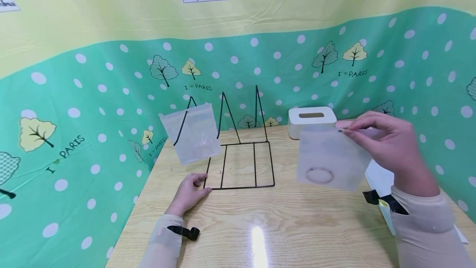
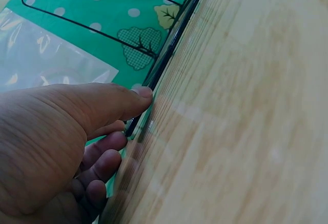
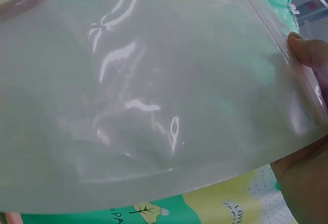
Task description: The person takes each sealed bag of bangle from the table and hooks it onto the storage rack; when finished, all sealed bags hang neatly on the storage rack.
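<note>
Between the thumb and fingers of my right hand [image 1: 390, 144] a translucent zip bag [image 1: 334, 152] is pinched by its upper edge, held up above the table. Inside it, near the bottom, lies a ring-shaped bangle [image 1: 320, 182]; the right wrist view shows only part of its curve. My left hand [image 2: 56, 131] grips the front left corner of a black wire rack [image 1: 238, 187], thumb above and fingers below the wire. Another translucent zip bag [image 1: 198, 135] hangs tilted on the rack's left prong. Its contents are too faint to tell.
A white tissue box [image 1: 295, 129] stands at the back, right of the rack. On the right, pale flat sheets [image 1: 381, 181] lie partly behind my right forearm. A green and yellow patterned curtain [image 1: 111, 127] encloses the wooden table [image 1: 297, 230] at the back and sides.
</note>
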`<state>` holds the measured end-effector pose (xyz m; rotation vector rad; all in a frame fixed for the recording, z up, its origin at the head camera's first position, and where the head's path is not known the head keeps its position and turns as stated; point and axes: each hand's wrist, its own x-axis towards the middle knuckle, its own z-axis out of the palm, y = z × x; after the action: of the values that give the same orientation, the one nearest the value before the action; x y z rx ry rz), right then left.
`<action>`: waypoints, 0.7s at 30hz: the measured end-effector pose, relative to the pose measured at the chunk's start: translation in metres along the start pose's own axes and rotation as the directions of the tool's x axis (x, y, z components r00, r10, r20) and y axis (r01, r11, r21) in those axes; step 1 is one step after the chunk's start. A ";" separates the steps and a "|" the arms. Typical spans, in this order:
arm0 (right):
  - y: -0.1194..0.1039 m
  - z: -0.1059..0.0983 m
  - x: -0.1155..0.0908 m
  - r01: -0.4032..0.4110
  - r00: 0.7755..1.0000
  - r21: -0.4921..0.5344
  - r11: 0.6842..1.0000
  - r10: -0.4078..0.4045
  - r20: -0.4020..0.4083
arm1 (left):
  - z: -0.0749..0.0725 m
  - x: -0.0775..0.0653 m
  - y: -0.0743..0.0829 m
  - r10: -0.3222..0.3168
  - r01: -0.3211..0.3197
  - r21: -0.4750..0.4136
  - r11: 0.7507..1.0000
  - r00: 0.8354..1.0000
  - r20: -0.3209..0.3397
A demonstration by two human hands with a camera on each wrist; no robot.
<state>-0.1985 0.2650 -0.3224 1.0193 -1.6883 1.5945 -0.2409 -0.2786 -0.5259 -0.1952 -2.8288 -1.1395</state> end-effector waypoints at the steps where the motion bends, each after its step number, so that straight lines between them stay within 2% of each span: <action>1: 0.001 0.000 -0.001 -0.010 1.000 -0.023 1.000 0.010 -0.009 | 0.000 0.000 0.000 -0.001 0.001 0.000 1.000 1.000 0.001; 5: 0.003 0.002 -0.002 -0.040 0.998 -0.087 0.995 0.037 -0.043 | 0.000 -0.001 -0.001 0.000 0.000 -0.001 1.000 1.000 0.009; 10: 0.008 0.005 -0.002 -0.033 0.998 -0.138 0.990 0.026 -0.052 | -0.001 0.000 -0.001 0.001 -0.001 -0.006 1.000 1.000 0.015; 15: 0.009 0.009 -0.001 -0.058 0.997 -0.297 0.953 0.044 -0.056 | -0.001 0.000 -0.001 0.000 0.001 -0.011 1.000 1.000 0.015; 21: 0.012 0.017 0.004 -0.094 0.995 -0.332 0.939 0.082 -0.050 | 0.000 0.000 -0.001 0.007 -0.007 -0.006 1.000 1.000 0.002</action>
<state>-0.2087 0.2471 -0.3273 0.7484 -1.9210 1.3080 -0.2411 -0.2794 -0.5270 -0.2068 -2.8248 -1.1476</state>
